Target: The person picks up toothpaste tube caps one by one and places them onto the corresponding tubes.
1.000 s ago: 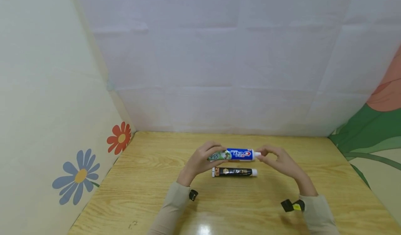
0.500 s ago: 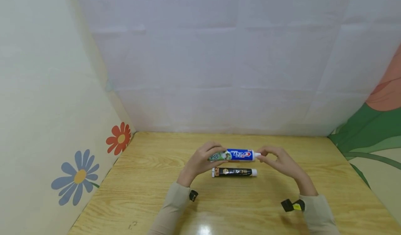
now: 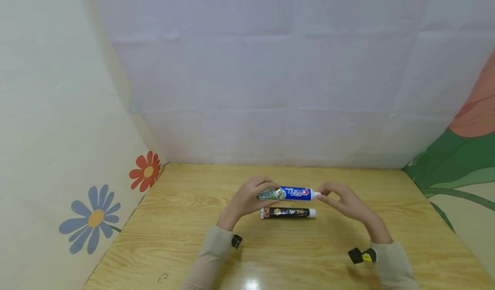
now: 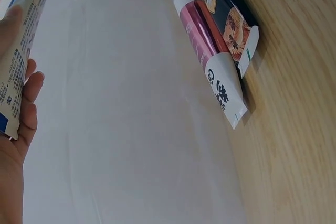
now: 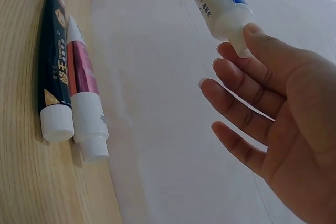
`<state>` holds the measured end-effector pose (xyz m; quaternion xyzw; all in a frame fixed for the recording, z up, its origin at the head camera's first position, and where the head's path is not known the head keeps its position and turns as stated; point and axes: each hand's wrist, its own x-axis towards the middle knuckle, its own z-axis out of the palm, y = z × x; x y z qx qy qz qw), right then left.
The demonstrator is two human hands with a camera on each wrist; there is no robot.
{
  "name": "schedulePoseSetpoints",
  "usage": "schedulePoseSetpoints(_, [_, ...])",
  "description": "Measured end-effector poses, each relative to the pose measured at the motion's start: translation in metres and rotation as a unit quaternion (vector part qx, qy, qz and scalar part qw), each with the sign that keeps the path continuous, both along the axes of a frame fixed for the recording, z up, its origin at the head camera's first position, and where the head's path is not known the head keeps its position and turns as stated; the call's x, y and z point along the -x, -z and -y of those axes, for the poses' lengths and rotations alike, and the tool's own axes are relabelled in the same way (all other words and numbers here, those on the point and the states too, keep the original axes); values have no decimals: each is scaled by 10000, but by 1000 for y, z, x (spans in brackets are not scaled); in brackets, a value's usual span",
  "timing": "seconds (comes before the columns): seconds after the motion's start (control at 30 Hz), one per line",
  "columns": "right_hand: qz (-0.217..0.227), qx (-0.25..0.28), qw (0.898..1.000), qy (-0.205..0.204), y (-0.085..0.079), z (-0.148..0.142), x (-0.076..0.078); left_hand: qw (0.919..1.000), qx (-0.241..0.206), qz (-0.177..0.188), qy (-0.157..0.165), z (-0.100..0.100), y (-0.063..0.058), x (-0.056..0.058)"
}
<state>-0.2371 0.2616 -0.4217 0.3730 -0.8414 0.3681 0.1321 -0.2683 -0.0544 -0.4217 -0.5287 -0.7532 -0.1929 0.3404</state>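
Note:
My left hand [image 3: 247, 197] grips a blue, white and green toothpaste tube [image 3: 295, 193] by its flat end, holding it sideways above the table. At the tube's other end, the thumb and index finger of my right hand [image 3: 348, 202] pinch its small white cap [image 5: 239, 35]; the remaining fingers fan out loosely. A black toothpaste tube [image 3: 290, 212] with a white cap lies nearer to me on the table. Beside it, both wrist views show a pink and white toothpaste tube [image 5: 84, 77], which is hidden in the head view behind the raised one.
The wood-grain table [image 3: 170, 238] ends at a hanging white cloth [image 3: 247, 88] at the back. Flower-printed panels stand on both sides, a pale one [image 3: 58, 131] on the left and a green and pink one [image 3: 468, 169] on the right.
The held tube has come slightly lower in the head view, and the right fingers have lowered with it. Both hands keep their hold; the black tube stays on the table.

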Motion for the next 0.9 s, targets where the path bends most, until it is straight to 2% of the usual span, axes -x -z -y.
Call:
schedulePoseSetpoints(0.2, [-1,-80,9999,-75,4,-1,-2,9995,189,198,178,2,5,0])
schedulePoseSetpoints(0.53, [359,-394,9986,-72,19,-3,-4,9959,721,389,385,7,14,-5])
schedulePoseSetpoints(0.73, [571,-671,9961,79,21,-3,-7,9922,1009,676,266,9,21,-9])
schedulePoseSetpoints(0.9, [508,-694,9963,1,25,-4,-8,9872,1233,1001,140,10,24,-11])
